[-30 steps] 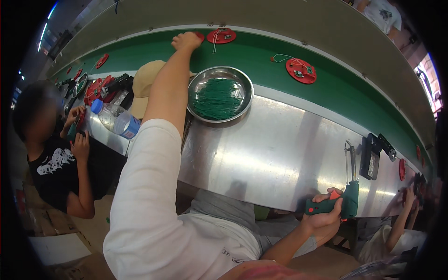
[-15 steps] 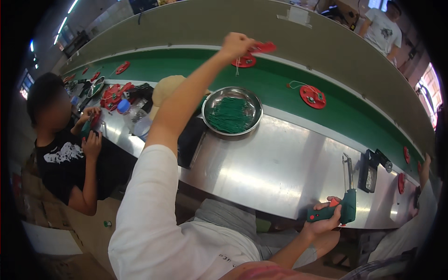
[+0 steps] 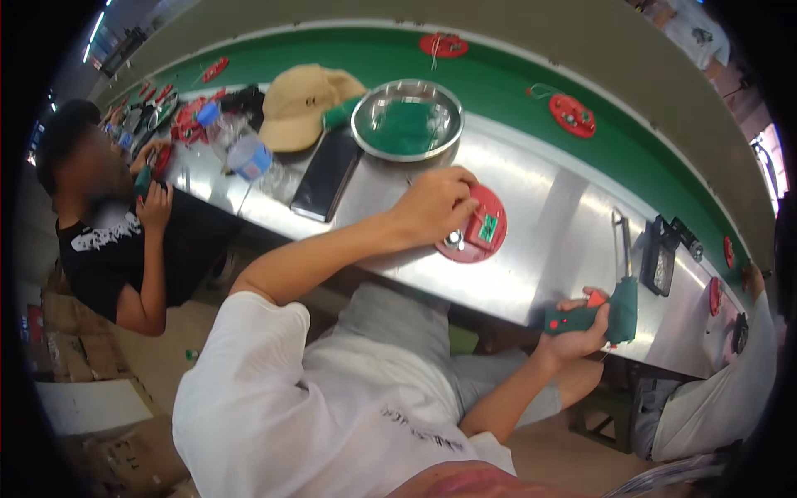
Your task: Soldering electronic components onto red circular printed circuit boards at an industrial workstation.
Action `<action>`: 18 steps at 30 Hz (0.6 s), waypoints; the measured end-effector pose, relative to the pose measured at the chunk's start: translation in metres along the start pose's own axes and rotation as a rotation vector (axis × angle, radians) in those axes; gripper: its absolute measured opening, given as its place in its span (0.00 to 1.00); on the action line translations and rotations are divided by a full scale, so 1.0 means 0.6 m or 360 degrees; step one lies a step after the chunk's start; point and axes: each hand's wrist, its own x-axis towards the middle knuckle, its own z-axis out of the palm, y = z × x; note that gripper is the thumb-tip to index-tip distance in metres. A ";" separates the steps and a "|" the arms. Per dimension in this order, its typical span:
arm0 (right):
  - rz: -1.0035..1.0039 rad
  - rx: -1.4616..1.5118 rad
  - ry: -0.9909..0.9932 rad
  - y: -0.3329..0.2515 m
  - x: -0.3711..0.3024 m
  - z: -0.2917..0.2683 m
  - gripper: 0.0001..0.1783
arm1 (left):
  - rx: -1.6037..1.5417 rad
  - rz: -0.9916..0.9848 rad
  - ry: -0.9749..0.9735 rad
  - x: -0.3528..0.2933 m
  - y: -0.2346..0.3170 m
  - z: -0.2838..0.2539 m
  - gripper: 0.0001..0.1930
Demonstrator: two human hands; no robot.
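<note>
My left hand [image 3: 438,206] is closed on a red round plastic part [image 3: 491,204], low over the metal bench top. A small green circuit board [image 3: 488,227] and a shiny round metal piece [image 3: 453,239] show on the part. At the bench's front edge, my right hand [image 3: 581,334] grips a dark green soldering gun [image 3: 621,309] with a red trigger. Its long metal tip points up and away from me. Beyond my left hand stands a round steel bowl [image 3: 455,143] with thin green wires [image 3: 404,126] in it.
Left of the bowl lie a black phone [image 3: 328,176], a tan cap [image 3: 292,108] and a clear plastic bottle [image 3: 249,156]. A black tray [image 3: 658,257] stands right of the soldering gun. More red parts [image 3: 573,114] rest on the green belt. Co-workers sit on both sides.
My left hand has come back from the green belt toward me, bringing a red part down over the bench. My right hand still holds the soldering gun in about the same place.
</note>
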 end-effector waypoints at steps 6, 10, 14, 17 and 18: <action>-0.0026 -0.0028 -0.0042 -0.005 0.002 0.005 0.19 | 0.0132 0.0090 0.0377 0.007 -0.006 -0.046 0.08; -0.0006 -0.0037 -0.0032 -0.009 0.000 0.002 0.19 | 0.0914 -0.0235 0.0221 0.055 -0.083 -0.110 0.07; -0.0021 -0.0038 -0.0010 -0.009 -0.001 0.003 0.20 | 0.1132 -0.0500 -0.0302 0.055 -0.161 -0.128 0.07; 0.0001 -0.0028 -0.0030 -0.005 0.000 0.000 0.20 | 0.0921 -0.0474 -0.0130 0.050 -0.168 -0.125 0.07; 0.0021 -0.0003 -0.0051 -0.005 0.000 0.000 0.20 | 0.0856 -0.0466 -0.0104 0.052 -0.167 -0.128 0.07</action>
